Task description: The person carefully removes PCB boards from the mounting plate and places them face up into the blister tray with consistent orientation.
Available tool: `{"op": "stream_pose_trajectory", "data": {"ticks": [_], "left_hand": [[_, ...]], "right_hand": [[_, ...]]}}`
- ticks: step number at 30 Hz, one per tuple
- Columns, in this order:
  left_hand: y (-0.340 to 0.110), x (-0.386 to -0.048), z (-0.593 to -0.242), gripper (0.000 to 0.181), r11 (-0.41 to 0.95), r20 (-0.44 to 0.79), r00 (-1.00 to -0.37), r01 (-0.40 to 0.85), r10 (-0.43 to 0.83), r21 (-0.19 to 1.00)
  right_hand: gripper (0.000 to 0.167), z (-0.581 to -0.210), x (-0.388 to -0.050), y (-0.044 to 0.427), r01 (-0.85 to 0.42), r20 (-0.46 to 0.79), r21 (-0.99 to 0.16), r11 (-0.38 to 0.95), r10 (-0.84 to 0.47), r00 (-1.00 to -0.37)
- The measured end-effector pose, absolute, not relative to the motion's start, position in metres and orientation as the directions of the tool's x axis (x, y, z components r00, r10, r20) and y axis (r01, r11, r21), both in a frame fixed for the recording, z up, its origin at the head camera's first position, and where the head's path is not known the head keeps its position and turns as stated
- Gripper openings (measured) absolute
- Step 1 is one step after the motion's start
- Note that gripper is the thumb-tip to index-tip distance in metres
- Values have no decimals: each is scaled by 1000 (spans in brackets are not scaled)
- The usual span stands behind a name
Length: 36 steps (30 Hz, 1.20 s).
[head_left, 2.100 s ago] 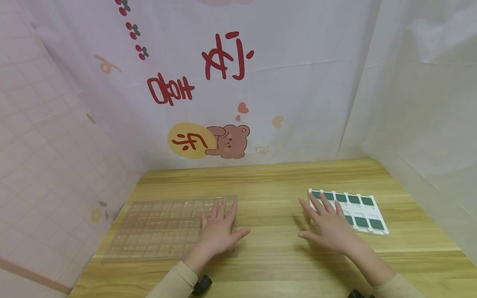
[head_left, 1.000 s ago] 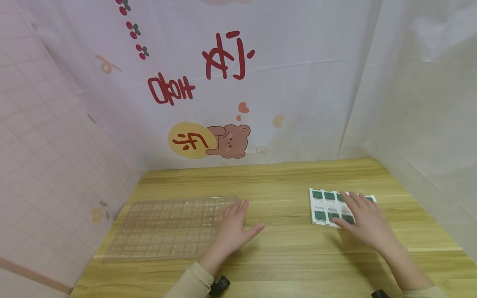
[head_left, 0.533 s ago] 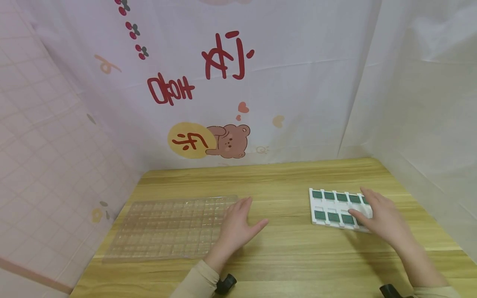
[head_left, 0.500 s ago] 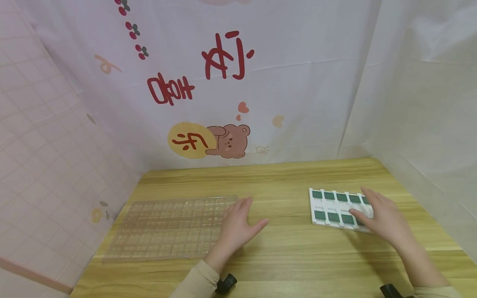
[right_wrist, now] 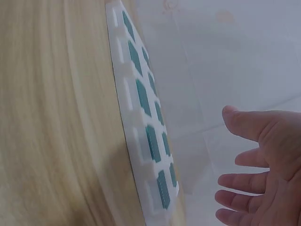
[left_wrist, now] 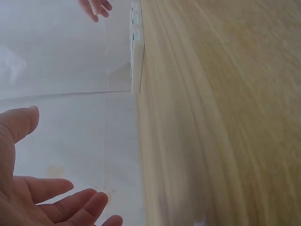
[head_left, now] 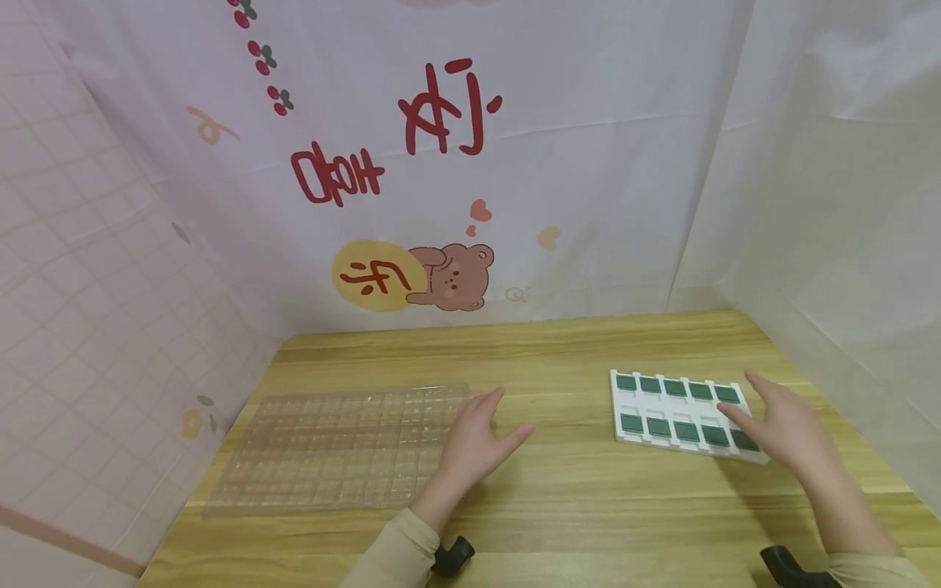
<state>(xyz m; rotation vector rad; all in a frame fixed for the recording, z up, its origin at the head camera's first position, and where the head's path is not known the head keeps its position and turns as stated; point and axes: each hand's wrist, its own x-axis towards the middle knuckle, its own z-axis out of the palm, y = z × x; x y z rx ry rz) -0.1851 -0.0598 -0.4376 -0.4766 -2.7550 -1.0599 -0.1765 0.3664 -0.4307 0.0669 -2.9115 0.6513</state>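
A white tray (head_left: 660,406) lies on the right of the table, with green rectangular chip-like modules (head_left: 686,431) set in two rows. Above and beside its right end hovers my right hand (head_left: 790,429), thumb and fingers spread, holding nothing; the right wrist view shows it apart from the tray. On the left lies a clear plastic tray (head_left: 323,449) divided into many small compartments. My left hand (head_left: 474,445) is over its right edge, thumb held away from loosely bent fingers, with nothing between them. In the left wrist view, the palm (left_wrist: 23,202) is bare.
The wooden table (head_left: 559,514) carries both trays, with bare wood between them. White printed cloth (head_left: 603,204) stands behind it and along both sides. Black straps with cameras (head_left: 452,558) sit on the wrists.
My right hand has moved right, from over the white tray to its right end, uncovering the modules. My left hand has shifted right from over the clear tray to its edge.
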Motion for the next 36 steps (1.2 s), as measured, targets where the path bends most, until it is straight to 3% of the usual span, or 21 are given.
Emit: {"op": "stream_pose_trajectory", "data": {"ticks": [14, 36], "left_hand": [[-50, -191, -443, 66, 608, 197, -948, 312, 249, 731], [-24, -196, -450, 66, 501, 121, -958, 241, 261, 831]], "right_hand": [[73, -437, -185, 388, -1, 33, -418, 908, 14, -999], [70, -448, -199, 405, 80, -110, -473, 877, 31, -993]]}}
